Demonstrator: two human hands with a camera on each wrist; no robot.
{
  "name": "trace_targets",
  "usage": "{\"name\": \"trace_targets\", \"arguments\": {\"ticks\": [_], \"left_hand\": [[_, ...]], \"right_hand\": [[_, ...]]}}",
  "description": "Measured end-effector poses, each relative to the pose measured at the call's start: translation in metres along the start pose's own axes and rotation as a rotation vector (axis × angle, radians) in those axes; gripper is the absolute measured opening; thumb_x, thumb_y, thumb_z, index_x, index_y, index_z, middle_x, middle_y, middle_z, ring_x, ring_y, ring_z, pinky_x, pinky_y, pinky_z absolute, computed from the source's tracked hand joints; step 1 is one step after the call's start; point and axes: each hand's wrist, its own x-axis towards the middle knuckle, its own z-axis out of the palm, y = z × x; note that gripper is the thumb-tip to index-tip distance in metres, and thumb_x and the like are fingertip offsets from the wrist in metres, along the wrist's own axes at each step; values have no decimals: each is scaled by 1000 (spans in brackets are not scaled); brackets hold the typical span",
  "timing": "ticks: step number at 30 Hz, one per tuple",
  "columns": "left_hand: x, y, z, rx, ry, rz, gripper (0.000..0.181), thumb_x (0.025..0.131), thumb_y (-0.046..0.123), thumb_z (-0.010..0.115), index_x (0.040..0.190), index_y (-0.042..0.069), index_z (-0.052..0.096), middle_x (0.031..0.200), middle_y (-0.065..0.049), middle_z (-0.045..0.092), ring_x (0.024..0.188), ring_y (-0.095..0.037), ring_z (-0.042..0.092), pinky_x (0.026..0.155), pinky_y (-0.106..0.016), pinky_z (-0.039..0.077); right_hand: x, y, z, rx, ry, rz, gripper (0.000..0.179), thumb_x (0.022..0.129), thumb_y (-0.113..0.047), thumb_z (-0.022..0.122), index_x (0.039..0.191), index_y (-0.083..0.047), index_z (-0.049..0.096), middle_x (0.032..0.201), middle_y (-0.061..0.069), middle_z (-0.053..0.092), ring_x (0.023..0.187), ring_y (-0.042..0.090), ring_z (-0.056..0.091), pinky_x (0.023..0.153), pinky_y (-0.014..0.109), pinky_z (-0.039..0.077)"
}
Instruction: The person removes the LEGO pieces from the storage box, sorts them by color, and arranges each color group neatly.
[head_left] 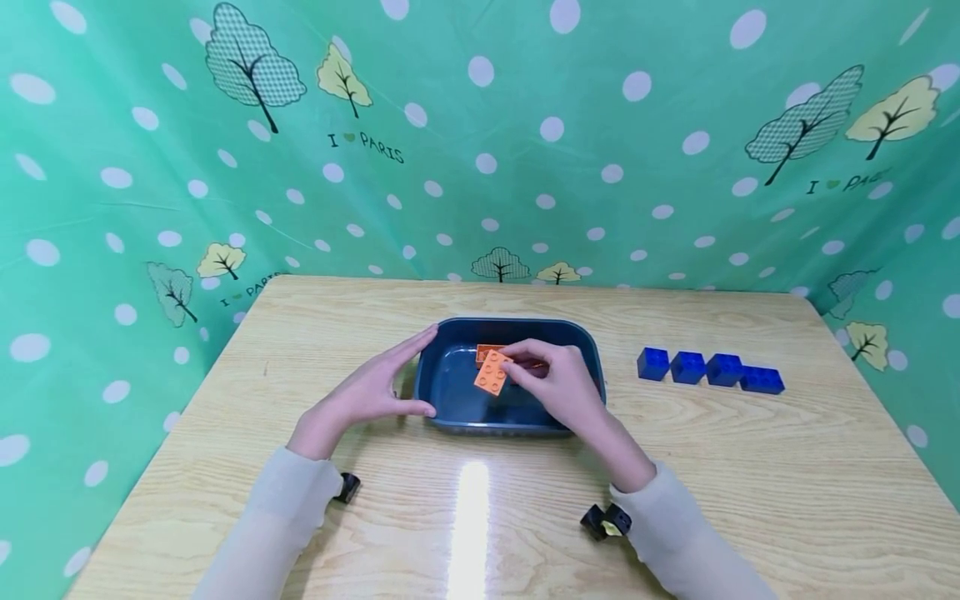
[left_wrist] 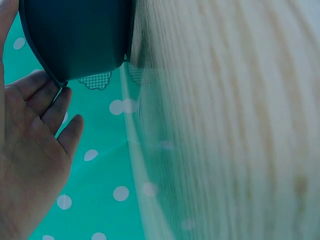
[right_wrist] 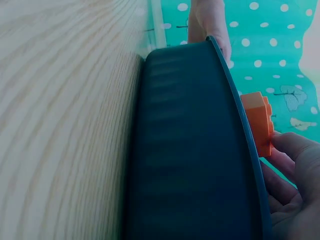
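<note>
An orange building brick with studs is pinched between the thumb and fingers of my right hand, over the dark blue container. In the right wrist view the same brick shows just above the container's rim. Behind it, partly covered by the right hand, another orange brick lies inside the container. My left hand spreads across the container's left end, with fingers at the far corner and thumb at the near one. Its fairly straight fingers touch the rim in the left wrist view.
Right of the container, several blue bricks stand in a row, from a taller-looking one to a flatter one. The wooden table meets a green polka-dot cloth at the back and sides.
</note>
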Motion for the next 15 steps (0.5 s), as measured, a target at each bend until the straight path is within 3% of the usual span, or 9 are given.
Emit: {"name": "trace_targets", "arguments": {"ticks": [15], "left_hand": [[0, -1, 2, -9, 14, -8, 112, 74, 49, 85, 161, 28, 17, 168, 2, 18, 153, -32, 27, 117, -62, 33]], "right_hand": [[-25, 22, -51, -125, 180, 58, 20, 95, -21, 69, 112, -12, 75, 100, 7, 77, 86, 16, 74, 71, 11, 56]]}}
